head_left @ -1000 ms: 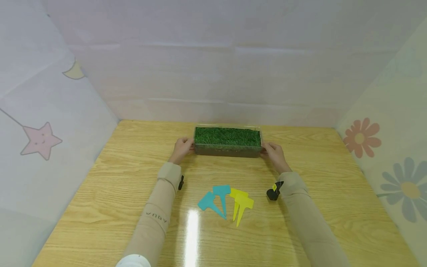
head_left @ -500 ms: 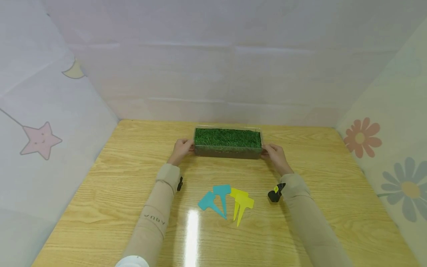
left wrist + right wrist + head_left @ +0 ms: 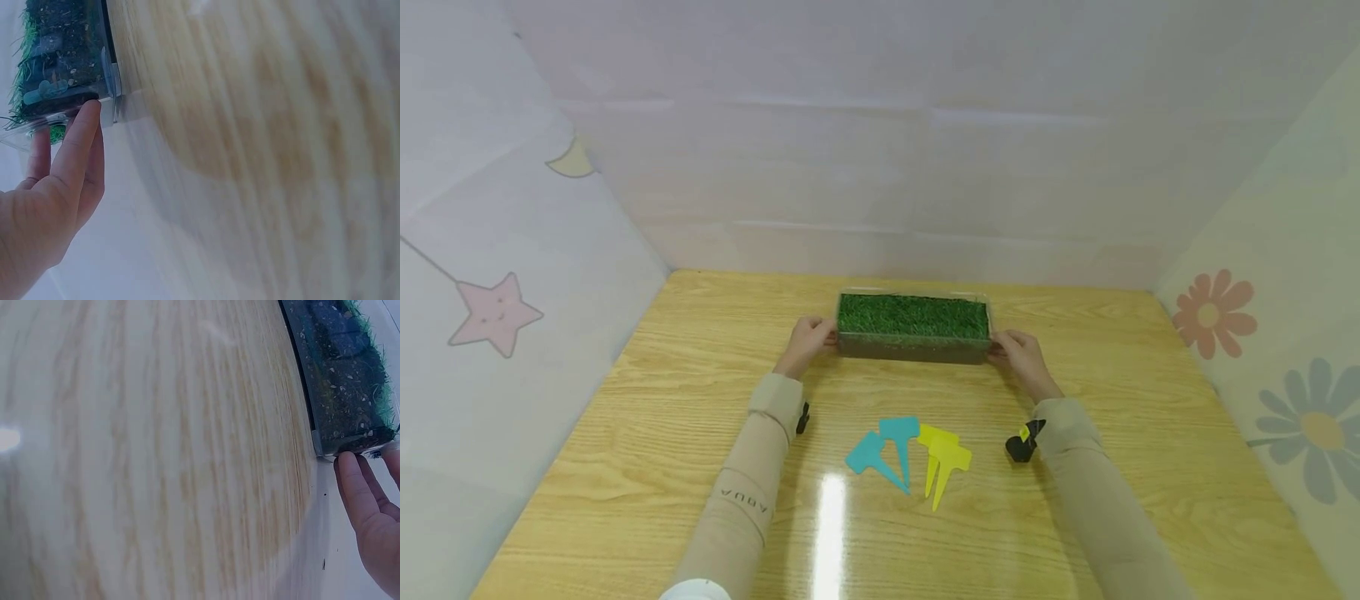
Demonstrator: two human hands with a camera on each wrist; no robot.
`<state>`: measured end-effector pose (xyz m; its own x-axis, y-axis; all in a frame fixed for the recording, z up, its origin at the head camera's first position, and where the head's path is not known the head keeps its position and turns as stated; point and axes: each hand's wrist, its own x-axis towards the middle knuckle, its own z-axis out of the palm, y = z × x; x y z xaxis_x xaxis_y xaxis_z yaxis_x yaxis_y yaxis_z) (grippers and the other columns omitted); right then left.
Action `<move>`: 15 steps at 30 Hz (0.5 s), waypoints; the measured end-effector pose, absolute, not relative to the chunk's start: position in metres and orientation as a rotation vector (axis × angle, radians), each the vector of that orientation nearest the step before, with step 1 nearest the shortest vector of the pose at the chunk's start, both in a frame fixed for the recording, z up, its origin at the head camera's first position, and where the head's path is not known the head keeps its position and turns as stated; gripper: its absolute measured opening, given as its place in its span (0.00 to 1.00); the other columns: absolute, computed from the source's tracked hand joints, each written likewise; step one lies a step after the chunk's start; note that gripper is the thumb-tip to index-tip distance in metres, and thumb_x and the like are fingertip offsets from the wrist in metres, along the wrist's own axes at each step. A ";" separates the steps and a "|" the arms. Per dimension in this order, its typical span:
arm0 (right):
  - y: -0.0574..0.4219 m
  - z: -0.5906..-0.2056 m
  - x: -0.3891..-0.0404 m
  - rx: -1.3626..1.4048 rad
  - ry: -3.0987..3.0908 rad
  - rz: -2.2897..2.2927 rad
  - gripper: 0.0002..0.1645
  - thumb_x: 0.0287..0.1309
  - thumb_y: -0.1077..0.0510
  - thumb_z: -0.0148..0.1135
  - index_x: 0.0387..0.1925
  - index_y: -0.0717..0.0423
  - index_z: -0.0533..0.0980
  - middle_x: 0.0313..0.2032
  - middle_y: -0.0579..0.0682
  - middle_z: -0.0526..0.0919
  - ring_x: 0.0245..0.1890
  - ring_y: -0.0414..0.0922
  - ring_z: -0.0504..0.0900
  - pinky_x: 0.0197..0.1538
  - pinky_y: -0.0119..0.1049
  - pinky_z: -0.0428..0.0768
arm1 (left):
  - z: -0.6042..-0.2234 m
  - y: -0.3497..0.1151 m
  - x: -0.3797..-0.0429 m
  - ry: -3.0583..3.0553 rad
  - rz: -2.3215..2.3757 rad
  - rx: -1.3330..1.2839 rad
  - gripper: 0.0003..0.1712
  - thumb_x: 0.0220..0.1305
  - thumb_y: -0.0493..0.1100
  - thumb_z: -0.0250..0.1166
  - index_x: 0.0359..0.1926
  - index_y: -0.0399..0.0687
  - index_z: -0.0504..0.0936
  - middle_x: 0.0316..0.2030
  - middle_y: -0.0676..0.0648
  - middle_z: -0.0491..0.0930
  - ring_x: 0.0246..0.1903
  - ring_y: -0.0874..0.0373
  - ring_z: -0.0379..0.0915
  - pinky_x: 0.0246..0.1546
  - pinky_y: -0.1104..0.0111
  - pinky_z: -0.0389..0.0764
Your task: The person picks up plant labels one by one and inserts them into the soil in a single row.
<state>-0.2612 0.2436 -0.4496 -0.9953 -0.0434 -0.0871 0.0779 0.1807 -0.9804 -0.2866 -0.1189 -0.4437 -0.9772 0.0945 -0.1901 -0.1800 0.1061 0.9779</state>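
Note:
A long clear box (image 3: 913, 349) of dark soil with green grass (image 3: 913, 315) on top stands toward the back of the table. At its left end is my left hand (image 3: 807, 343); in the left wrist view its nearly straight fingers (image 3: 80, 139) touch the end wall. My right hand (image 3: 1021, 360) presses the opposite end, fingertips low on the wall in the right wrist view. Nearer me lie two blue T-shaped plant labels (image 3: 898, 429) and two overlapping yellow plant labels (image 3: 950, 454).
The wooden table (image 3: 700, 450) is bounded by a pale back wall (image 3: 917, 183) and patterned side walls. Black wrist devices (image 3: 1021, 448) sit at the sleeve cuffs. A white round thing (image 3: 696, 590) shows at the bottom edge.
The box has shifted slightly toward me, both hands staying at its ends and drawing back with it. The labels lie as before.

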 end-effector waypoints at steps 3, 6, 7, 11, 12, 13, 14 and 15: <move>0.244 -0.451 -0.260 0.045 2.341 -1.963 0.24 0.67 0.54 0.44 0.49 0.73 0.68 0.38 0.51 0.72 0.41 0.45 0.76 0.52 0.45 0.74 | -0.443 -0.120 -0.286 2.179 1.949 -0.093 0.19 0.67 0.44 0.48 0.47 0.30 0.71 0.43 0.37 0.71 0.46 0.45 0.71 0.49 0.58 0.74; 0.243 -0.451 -0.260 0.036 2.353 -1.966 0.23 0.67 0.55 0.43 0.49 0.74 0.68 0.38 0.50 0.73 0.39 0.42 0.77 0.51 0.44 0.74 | -0.442 -0.120 -0.286 2.181 1.937 -0.099 0.20 0.68 0.44 0.48 0.50 0.30 0.71 0.44 0.36 0.72 0.46 0.46 0.71 0.49 0.59 0.74; 0.243 -0.451 -0.260 0.031 2.354 -1.971 0.23 0.67 0.55 0.43 0.48 0.75 0.68 0.38 0.50 0.73 0.38 0.41 0.77 0.51 0.44 0.75 | -0.442 -0.120 -0.285 2.184 1.934 -0.100 0.21 0.68 0.44 0.48 0.50 0.30 0.71 0.44 0.36 0.72 0.46 0.46 0.71 0.49 0.59 0.74; 0.243 -0.450 -0.258 0.032 2.347 -1.984 0.23 0.67 0.55 0.43 0.47 0.74 0.69 0.38 0.50 0.72 0.37 0.40 0.77 0.52 0.44 0.74 | -0.439 -0.120 -0.284 2.192 1.935 -0.100 0.21 0.68 0.44 0.49 0.50 0.29 0.72 0.45 0.36 0.72 0.46 0.45 0.71 0.49 0.59 0.74; 0.243 -0.449 -0.258 0.030 2.345 -1.982 0.23 0.67 0.54 0.43 0.48 0.74 0.68 0.38 0.51 0.72 0.38 0.40 0.77 0.52 0.45 0.74 | -0.439 -0.120 -0.284 2.191 1.936 -0.103 0.20 0.67 0.44 0.49 0.49 0.30 0.72 0.45 0.36 0.72 0.46 0.45 0.71 0.49 0.59 0.74; 0.242 -0.448 -0.257 0.033 2.342 -1.984 0.23 0.67 0.54 0.43 0.47 0.74 0.69 0.39 0.51 0.72 0.38 0.40 0.77 0.53 0.45 0.73 | -0.438 -0.120 -0.284 2.188 1.936 -0.107 0.20 0.67 0.43 0.49 0.49 0.30 0.72 0.45 0.36 0.72 0.46 0.46 0.71 0.49 0.59 0.74; 0.242 -0.448 -0.257 0.038 2.342 -1.981 0.23 0.67 0.54 0.44 0.47 0.74 0.69 0.39 0.51 0.72 0.38 0.40 0.77 0.53 0.45 0.73 | -0.438 -0.120 -0.284 2.186 1.936 -0.110 0.20 0.67 0.43 0.49 0.49 0.30 0.72 0.45 0.36 0.72 0.46 0.46 0.71 0.49 0.59 0.74; 0.242 -0.447 -0.256 0.041 2.341 -1.979 0.23 0.67 0.53 0.44 0.47 0.73 0.69 0.39 0.52 0.72 0.38 0.41 0.77 0.53 0.46 0.73 | -0.438 -0.120 -0.284 2.186 1.933 -0.115 0.20 0.67 0.43 0.49 0.48 0.30 0.72 0.45 0.36 0.72 0.46 0.46 0.71 0.48 0.59 0.74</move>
